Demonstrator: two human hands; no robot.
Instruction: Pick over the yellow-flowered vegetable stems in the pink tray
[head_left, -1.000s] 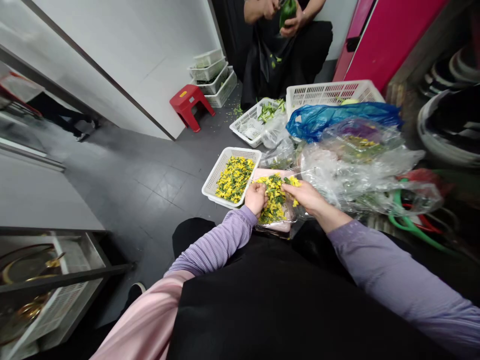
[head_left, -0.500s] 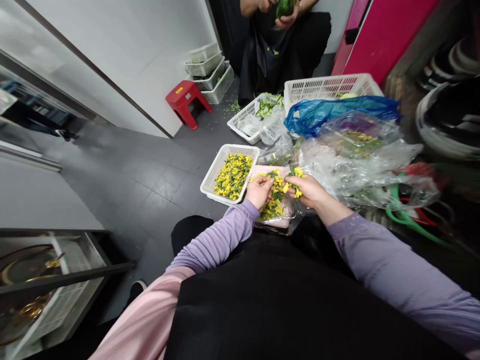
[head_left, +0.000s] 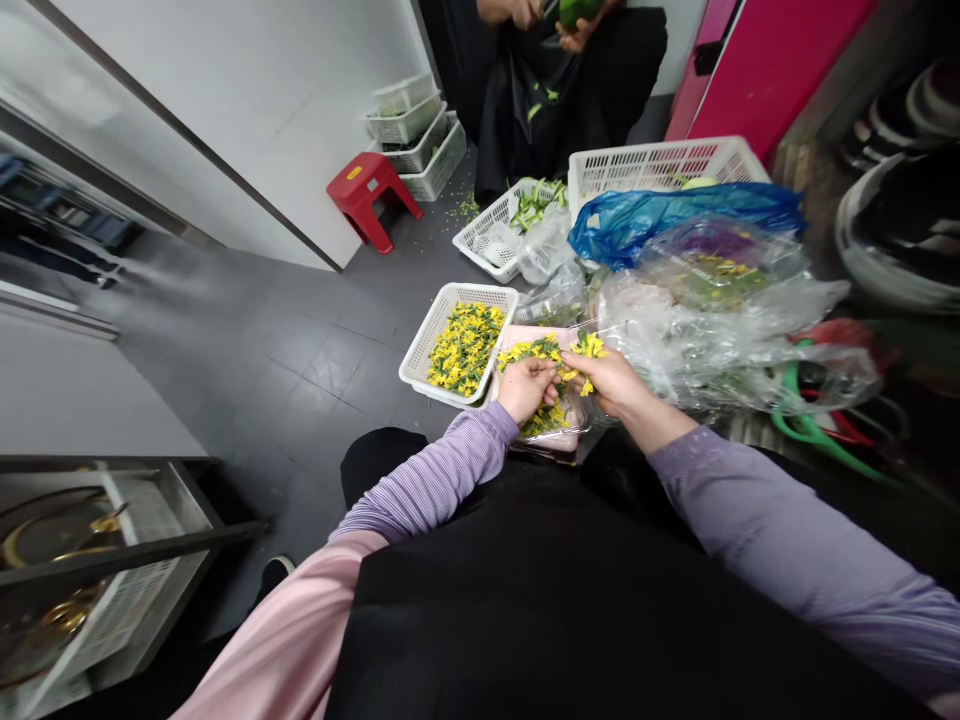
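My right hand (head_left: 611, 385) is closed around a small bunch of yellow flowers (head_left: 589, 345) with green stems. Beside it, my left hand (head_left: 527, 388) has its fingers pinched together near the stems; what lies between the fingertips is too small to make out. Both hands are over a pink tray (head_left: 559, 440) lined with clear plastic, which holds more yellow flowers. Left of the tray stands a white basket (head_left: 415, 370), with many yellow flowers (head_left: 465, 350) inside it.
Clear plastic bags (head_left: 652, 320) and a blue bag (head_left: 637, 225) lie to the right. Beyond are a white basket with green peelings (head_left: 536, 205), a red stool (head_left: 367, 190) and stacked baskets (head_left: 431, 165). A person opposite holds a green vegetable (head_left: 577, 12).
My left hand has moved slightly right, closer to the bunch in my right hand. The person opposite has shifted their hands and the green vegetable slightly.
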